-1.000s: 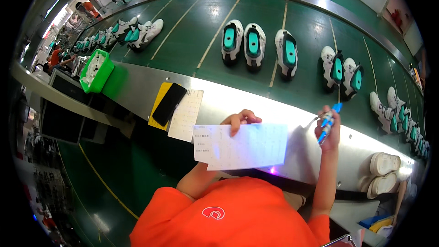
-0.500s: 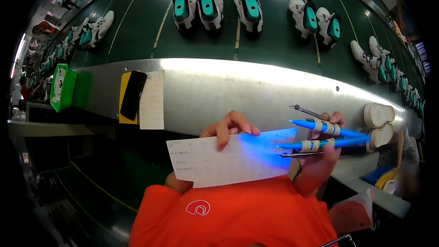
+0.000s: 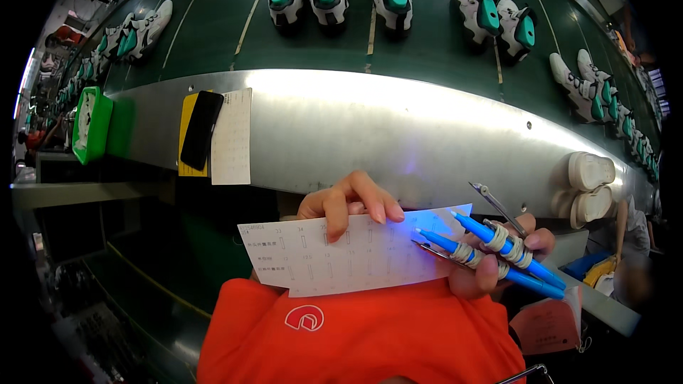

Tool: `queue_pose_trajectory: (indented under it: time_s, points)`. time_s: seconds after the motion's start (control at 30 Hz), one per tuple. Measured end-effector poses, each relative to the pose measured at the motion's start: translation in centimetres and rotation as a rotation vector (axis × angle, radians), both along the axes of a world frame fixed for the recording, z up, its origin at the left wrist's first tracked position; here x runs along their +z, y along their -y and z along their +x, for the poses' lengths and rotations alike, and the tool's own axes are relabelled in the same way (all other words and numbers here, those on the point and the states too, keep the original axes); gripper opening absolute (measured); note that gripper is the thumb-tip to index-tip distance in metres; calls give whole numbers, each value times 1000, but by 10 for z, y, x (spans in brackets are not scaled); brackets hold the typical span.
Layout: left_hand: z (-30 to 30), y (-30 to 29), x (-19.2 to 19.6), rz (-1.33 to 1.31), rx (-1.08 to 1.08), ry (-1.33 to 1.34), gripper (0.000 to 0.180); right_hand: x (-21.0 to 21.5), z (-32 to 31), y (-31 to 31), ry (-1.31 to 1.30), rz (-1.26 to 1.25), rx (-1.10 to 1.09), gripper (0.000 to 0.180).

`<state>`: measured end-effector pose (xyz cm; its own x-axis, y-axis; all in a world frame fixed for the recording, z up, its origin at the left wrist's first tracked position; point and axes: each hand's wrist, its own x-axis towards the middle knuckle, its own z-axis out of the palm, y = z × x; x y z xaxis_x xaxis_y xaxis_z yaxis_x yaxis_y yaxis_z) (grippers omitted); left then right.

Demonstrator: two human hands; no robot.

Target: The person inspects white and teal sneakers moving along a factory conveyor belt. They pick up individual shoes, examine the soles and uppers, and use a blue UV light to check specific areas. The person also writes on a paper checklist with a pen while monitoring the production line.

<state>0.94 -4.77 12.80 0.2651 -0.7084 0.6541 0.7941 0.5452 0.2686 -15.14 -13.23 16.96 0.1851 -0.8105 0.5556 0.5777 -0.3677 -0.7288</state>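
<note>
My left hand (image 3: 346, 201) pinches the upper edge of a white printed card (image 3: 341, 259), fingers in front along that edge. The card hangs slightly tilted in front of my orange shirt. In my right hand (image 3: 481, 279) are two blue pens (image 3: 509, 247), bound with pale rubber bands to thin metal pointed rods (image 3: 494, 201). Their tips point left, spread apart, over the card's right end. A blue-violet glow falls on the card near those tips. Part of my right palm is hidden behind the pens.
Beyond the metal ledge (image 3: 356, 128), white shoes (image 3: 390, 0) with teal inserts stand on a green conveyor (image 3: 420, 43). A black phone (image 3: 201, 130) lies across papers at the left, near a green bin (image 3: 96, 128). Beige soles (image 3: 590, 171) sit at right; a person's arm (image 3: 622, 224) shows beyond.
The blue pens have turned, their tips now angled up and left, and moved lower. The card has shifted slightly left and down. The shoes and ledge sit a little higher in view.
</note>
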Motion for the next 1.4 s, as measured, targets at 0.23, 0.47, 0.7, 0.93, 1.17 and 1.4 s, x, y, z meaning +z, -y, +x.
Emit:
queue_pose_trajectory:
  time_s: [0.23,0.47,0.7,0.93,1.17,1.4]
  points:
    - [1,2,1,-5,-7,-18,29,-1,13,-5,156,-6,-65,50]
    - [0,0,6,34,-7,-42,26,-12,5,4,195,-144,71,41]
    - [0,2,3,32,-15,-43,24,-2,18,-3,225,-25,-16,48]
    - [-2,-6,11,157,126,83,22,-11,-5,6,20,-144,46,52]
    - [-5,-13,27,352,282,229,39,-7,-2,12,-97,-255,78,51]
    - [-3,-11,27,352,273,264,39,-1,2,12,-111,-306,129,39]
